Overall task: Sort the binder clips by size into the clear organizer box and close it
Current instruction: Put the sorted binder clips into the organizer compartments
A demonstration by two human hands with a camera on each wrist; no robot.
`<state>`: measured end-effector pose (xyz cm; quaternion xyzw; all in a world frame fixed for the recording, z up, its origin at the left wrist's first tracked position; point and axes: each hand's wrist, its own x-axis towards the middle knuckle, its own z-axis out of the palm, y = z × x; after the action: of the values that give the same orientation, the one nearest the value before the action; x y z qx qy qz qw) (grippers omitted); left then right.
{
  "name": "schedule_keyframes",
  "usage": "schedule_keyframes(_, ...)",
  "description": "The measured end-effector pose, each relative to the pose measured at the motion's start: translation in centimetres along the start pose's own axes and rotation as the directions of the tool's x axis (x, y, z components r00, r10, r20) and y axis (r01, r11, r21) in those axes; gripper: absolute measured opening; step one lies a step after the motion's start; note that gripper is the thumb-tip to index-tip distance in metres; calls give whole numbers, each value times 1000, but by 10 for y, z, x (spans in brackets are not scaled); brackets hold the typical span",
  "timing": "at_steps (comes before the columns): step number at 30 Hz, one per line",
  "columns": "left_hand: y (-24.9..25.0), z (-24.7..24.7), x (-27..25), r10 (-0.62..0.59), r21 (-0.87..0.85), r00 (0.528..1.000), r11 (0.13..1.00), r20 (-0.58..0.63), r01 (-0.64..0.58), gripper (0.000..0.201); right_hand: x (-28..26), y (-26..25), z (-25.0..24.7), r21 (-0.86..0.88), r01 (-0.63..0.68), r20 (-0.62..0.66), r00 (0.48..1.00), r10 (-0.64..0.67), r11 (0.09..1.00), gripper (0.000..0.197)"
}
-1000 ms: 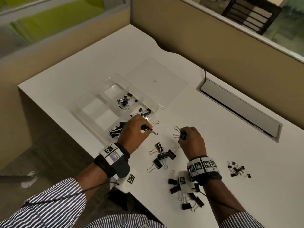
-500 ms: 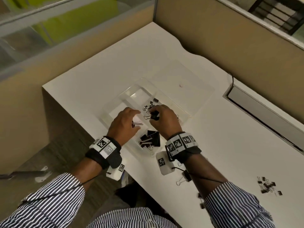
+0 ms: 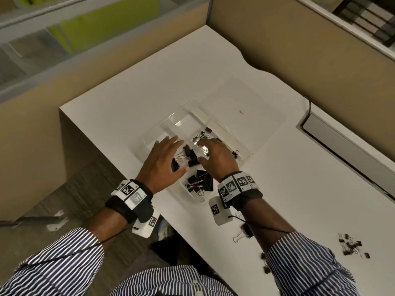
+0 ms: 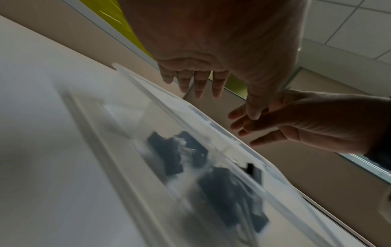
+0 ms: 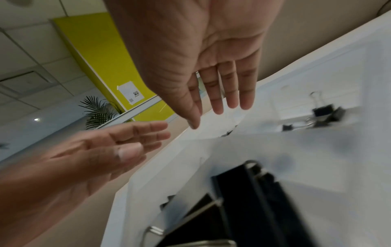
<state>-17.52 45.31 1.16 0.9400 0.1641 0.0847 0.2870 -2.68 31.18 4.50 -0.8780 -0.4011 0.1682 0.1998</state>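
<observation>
With the left hand (image 3: 163, 159) and right hand (image 3: 217, 155) both spread and empty over the organizer box (image 3: 243, 146), fetch the small clips (image 3: 350, 245) behind the right hand next.

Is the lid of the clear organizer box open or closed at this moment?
Open. The lid lies flat on the desk behind the organizer box, and both hands reach into the uncovered compartments.

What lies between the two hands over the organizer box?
In the head view, large black binder clips in the box lie between left hand and right hand.
</observation>
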Motion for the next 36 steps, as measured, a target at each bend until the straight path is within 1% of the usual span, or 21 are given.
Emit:
schedule_keyframes(3, 24, 11, -1, 57, -27, 998, 998, 23, -57, 79, -18, 25, -12, -8, 0, -63, 998, 0, 1000, 44)
schedule_keyframes(7, 68, 37, -5, 123, -4, 990, 992, 75, -123, 80, -54, 63, -26, -41, -34, -79, 996, 31, 999, 48)
schedule_keyframes(13, 125, 81, -20, 247, -29, 962, 969, 120, -245, 78, -121, 125, -35, -18, -146, -25, 989, 146, 989, 50)
schedule_keyframes(18, 152, 119, -33, 312, -39, 934, 950, 172, -310, 73, -163, 161, -31, -14, -204, 21, 979, 204, 979, 52)
schedule_keyframes(22, 162, 146, -38, 261, -48, 941, 965, 217, -257, 60, -185, 178, -23, -22, -206, 42, 978, 207, 978, 51)
schedule_keyframes(24, 164, 156, -37, 262, 11, 929, 962, 261, -274, 55, -193, 184, -17, -44, -190, 54, 980, 192, 981, 47)
schedule_keyframes(27, 165, 169, -31, 281, 80, 912, 945, 300, -318, 70, -199, 190, -7, -128, -149, 95, 982, 161, 981, 49)
schedule_keyframes(29, 170, 173, -27, 284, 131, 909, 933, 306, -336, 72, -199, 193, -4, -174, -131, 100, 984, 149, 976, 48)
schedule_keyframes(31, 175, 174, -21, 282, 191, 904, 916, 320, -353, 64, -198, 197, -3, -187, -125, 72, 988, 140, 974, 35)
schedule_keyframes(33, 181, 173, -15, 251, 236, 908, 911, 335, -338, 54, -194, 202, -5, -185, -127, 43, 990, 137, 974, 24)
schedule_keyframes(36, 182, 174, -12, 193, 290, 924, 911, 330, -294, 29, -189, 206, -13, -154, -153, 29, 987, 159, 976, 17)
